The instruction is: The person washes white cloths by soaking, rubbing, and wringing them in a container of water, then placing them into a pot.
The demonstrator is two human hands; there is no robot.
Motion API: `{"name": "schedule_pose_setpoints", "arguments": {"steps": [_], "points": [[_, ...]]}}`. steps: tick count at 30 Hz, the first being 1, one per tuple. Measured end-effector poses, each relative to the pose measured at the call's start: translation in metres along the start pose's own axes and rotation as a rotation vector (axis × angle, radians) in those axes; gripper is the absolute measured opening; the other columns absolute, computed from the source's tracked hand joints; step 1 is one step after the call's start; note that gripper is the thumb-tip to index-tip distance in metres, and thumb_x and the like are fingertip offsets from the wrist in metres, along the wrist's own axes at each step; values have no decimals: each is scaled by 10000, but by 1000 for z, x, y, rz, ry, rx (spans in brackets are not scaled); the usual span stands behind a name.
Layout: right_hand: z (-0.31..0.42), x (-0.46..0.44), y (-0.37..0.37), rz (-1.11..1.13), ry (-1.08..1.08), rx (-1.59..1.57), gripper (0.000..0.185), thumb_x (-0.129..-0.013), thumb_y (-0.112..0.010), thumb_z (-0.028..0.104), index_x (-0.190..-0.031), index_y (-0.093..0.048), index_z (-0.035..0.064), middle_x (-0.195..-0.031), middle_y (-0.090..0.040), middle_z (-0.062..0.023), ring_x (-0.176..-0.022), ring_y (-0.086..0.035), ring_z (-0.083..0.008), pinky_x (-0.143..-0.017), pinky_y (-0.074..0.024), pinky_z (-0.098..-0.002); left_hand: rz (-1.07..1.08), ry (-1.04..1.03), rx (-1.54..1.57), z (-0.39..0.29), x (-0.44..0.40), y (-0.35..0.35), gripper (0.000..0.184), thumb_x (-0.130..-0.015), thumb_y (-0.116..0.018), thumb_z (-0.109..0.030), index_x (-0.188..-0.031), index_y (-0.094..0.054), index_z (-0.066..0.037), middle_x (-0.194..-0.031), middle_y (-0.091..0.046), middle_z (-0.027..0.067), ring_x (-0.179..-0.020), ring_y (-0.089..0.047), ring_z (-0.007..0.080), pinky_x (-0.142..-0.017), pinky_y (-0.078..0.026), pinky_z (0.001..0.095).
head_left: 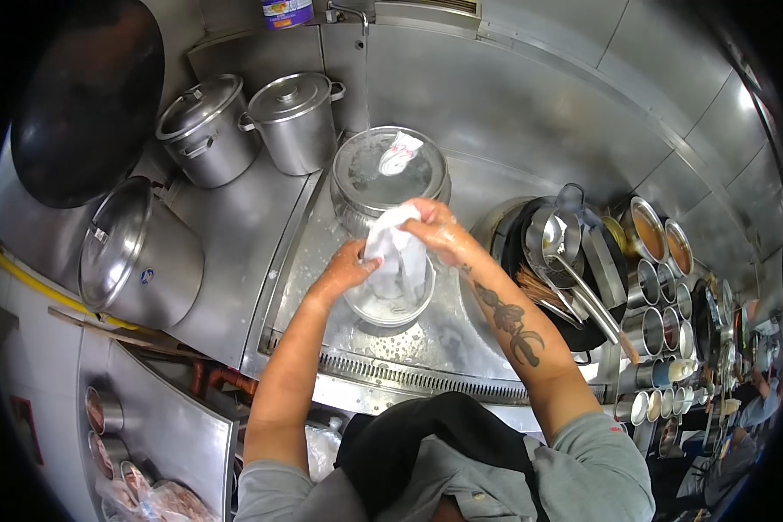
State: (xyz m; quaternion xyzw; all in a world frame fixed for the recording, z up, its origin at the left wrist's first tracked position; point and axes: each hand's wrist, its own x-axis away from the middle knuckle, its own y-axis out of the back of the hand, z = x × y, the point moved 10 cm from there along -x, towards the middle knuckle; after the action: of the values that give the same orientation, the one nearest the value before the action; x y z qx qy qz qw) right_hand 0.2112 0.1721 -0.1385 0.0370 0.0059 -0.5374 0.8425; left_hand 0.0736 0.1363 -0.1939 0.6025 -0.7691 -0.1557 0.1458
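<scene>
A white cloth, wet-looking and partly see-through, hangs between my two hands over a round white bowl. My left hand pinches its left edge, a little lower than the other hand. My right hand grips its upper right corner. Right behind the bowl stands a large metal pot with a flat lid. On that lid lies a folded white cloth with red marks. The cloth in my hands covers much of the bowl's inside.
Lidded steel pots stand at left on the steel counter. To the right, a black wok holds a long-handled ladle and other tools. Several metal containers line the far right. Water runs from a tap at the back.
</scene>
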Motion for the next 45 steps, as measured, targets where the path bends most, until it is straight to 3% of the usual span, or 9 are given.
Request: {"name": "schedule_pose_setpoints", "arguments": {"steps": [6,7,11,18,24,30,33,39,45], "points": [[67,8,-4,32,58,-508,193,-826,-625,97,-1004,-572,45,-890,-646,-43,-797,-620,-126,-699,-498,-279,-42,190,124,53,-2,-35,616,-802,-690,-280,-1314,-432,-56,-1220,-547,129,-1067,-550,244,-905,-427,388],[69,8,-6,56,69,-538,172,-822,-636,114,-976,-574,67,-866,-635,-25,-786,-610,-115,-695,-489,-271,97,404,423,57,4,-51,617,-849,-605,-363,-1360,-368,-111,-1268,-510,119,-1115,-519,258,-885,-437,445],[42,13,-13,15,12,-206,173,-803,-655,89,-951,-567,79,-846,-615,-5,-758,-583,-95,-658,-465,-246,310,218,1361,43,-5,-67,455,-922,-426,-396,-1305,-428,-150,-1202,-555,99,-1028,-571,270,-792,-473,462],[-58,15,-23,138,110,201,253,-769,-685,98,-990,-569,54,-883,-588,-27,-817,-560,-105,-687,-467,-250,-190,110,1276,58,-24,-9,232,-921,-521,-223,-1099,-554,-77,-943,-622,61,-817,-608,178,-670,-508,312],[-13,8,-30,-119,122,280,295,-786,-711,163,-1001,-579,12,-875,-610,-54,-782,-593,-130,-681,-488,-271,-91,64,1184,11,-13,0,147,-899,-574,-160,-992,-564,-47,-870,-586,44,-759,-583,151,-684,-487,284],[-28,5,-48,75,-101,98,145,-852,-620,101,-971,-600,20,-816,-624,-28,-684,-594,-93,-592,-506,-242,-54,-51,1067,8,-14,10,107,-893,-571,-152,-924,-573,-49,-856,-585,41,-758,-581,146,-680,-478,277],[-44,1,-34,31,-71,110,110,-861,-582,79,-953,-601,20,-828,-635,-45,-665,-600,-100,-582,-515,-247,-214,255,543,56,-9,13,146,-867,-583,-154,-954,-575,-36,-916,-604,81,-825,-602,191,-737,-485,303],[-75,8,-26,-37,-188,68,91,-855,-569,53,-929,-604,13,-831,-636,-50,-664,-611,-105,-576,-516,-244,-123,55,-695,111,-15,-54,235,-814,-543,-124,-1001,-589,11,-983,-627,217,-963,-617,355,-853,-480,407],[-120,20,-5,-28,-194,265,147,-816,-588,48,-955,-606,5,-775,-632,-57,-619,-609,-116,-539,-506,-249,-147,74,-473,109,-25,-48,182,-847,-527,-159,-937,-598,-19,-844,-623,229,-892,-608,390,-825,-478,444]]}}
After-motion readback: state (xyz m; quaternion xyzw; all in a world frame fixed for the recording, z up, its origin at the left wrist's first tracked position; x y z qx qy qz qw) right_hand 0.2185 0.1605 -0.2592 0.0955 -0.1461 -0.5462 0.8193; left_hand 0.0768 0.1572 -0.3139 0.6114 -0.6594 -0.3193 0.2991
